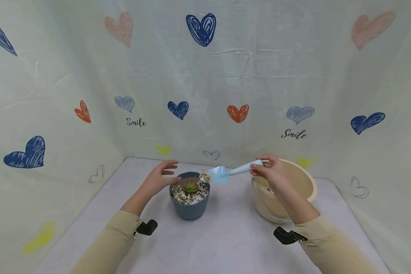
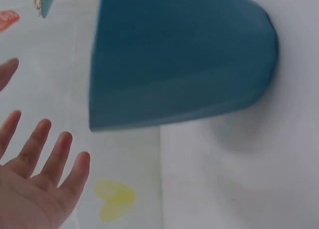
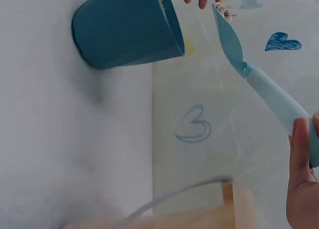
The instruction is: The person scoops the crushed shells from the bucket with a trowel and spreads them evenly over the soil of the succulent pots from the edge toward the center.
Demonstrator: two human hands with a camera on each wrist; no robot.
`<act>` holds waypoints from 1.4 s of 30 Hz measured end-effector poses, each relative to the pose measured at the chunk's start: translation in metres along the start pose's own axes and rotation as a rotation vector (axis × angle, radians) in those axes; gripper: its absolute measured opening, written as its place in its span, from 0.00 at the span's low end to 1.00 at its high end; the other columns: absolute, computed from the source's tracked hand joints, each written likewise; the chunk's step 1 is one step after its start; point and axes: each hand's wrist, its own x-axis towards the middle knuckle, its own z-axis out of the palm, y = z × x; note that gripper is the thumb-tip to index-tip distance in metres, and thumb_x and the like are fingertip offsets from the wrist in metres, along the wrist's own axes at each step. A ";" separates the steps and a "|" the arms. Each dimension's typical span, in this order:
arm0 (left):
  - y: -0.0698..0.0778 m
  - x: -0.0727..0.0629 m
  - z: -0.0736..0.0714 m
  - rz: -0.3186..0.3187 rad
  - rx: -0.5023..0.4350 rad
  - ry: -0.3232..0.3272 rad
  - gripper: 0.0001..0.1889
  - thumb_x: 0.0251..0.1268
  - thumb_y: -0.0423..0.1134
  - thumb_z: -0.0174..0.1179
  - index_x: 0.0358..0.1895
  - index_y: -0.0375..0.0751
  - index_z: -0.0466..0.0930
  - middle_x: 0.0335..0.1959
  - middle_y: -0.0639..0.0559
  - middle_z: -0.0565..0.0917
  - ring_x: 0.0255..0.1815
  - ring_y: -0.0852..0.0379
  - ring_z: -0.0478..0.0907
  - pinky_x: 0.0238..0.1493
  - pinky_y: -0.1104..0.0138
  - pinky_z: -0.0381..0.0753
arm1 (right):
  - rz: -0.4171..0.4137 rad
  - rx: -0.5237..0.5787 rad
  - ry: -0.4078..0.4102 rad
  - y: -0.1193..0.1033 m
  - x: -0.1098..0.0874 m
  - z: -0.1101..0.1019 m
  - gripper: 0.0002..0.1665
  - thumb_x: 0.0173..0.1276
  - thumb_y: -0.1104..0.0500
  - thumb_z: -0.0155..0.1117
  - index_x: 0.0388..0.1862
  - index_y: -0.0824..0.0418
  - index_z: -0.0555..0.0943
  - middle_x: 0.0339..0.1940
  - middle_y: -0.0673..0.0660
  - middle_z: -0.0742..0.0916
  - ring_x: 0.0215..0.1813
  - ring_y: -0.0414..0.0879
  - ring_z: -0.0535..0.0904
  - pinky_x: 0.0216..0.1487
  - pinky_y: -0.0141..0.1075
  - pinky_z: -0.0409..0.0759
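Note:
A small light-blue trowel (image 1: 220,175) is held by its handle in my right hand (image 1: 274,173). Several whitish pebbles (image 1: 205,176) lie on its tip, above the right rim of a blue-grey pot (image 1: 190,211). Inside that pot a green succulent (image 1: 190,187) is surrounded by more pebbles (image 1: 179,195). My left hand (image 1: 159,178) is by the pot's left side, fingers spread and thumb close to the rim; whether it touches cannot be told. In the left wrist view, the left hand (image 2: 40,184) grips nothing and stands apart from the pot wall (image 2: 184,59).
A larger cream tub (image 1: 268,205) stands on the right of the white table (image 1: 222,243), partly behind my right forearm, with some pebbles visible inside. A curtain (image 1: 205,76) printed with hearts rises behind the table and along both sides.

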 end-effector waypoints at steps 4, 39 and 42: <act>-0.016 -0.001 -0.005 -0.002 -0.001 -0.067 0.38 0.63 0.39 0.67 0.74 0.42 0.59 0.70 0.37 0.65 0.68 0.35 0.63 0.60 0.43 0.71 | 0.007 -0.004 -0.008 0.009 0.004 0.020 0.20 0.64 0.77 0.61 0.53 0.75 0.68 0.29 0.54 0.85 0.26 0.42 0.85 0.36 0.34 0.85; -0.077 0.023 0.003 0.046 -0.235 -0.544 0.59 0.46 0.37 0.77 0.79 0.55 0.45 0.77 0.40 0.46 0.75 0.37 0.45 0.68 0.40 0.53 | -0.039 -0.274 -0.036 0.015 0.022 0.104 0.19 0.60 0.71 0.70 0.51 0.70 0.79 0.38 0.66 0.85 0.29 0.46 0.85 0.36 0.38 0.85; -0.077 0.023 0.004 0.045 -0.225 -0.524 0.59 0.46 0.37 0.77 0.79 0.55 0.44 0.77 0.39 0.45 0.75 0.36 0.43 0.68 0.38 0.51 | -0.043 -0.281 -0.039 0.014 0.023 0.107 0.18 0.60 0.71 0.71 0.49 0.69 0.79 0.37 0.65 0.85 0.28 0.46 0.85 0.35 0.38 0.85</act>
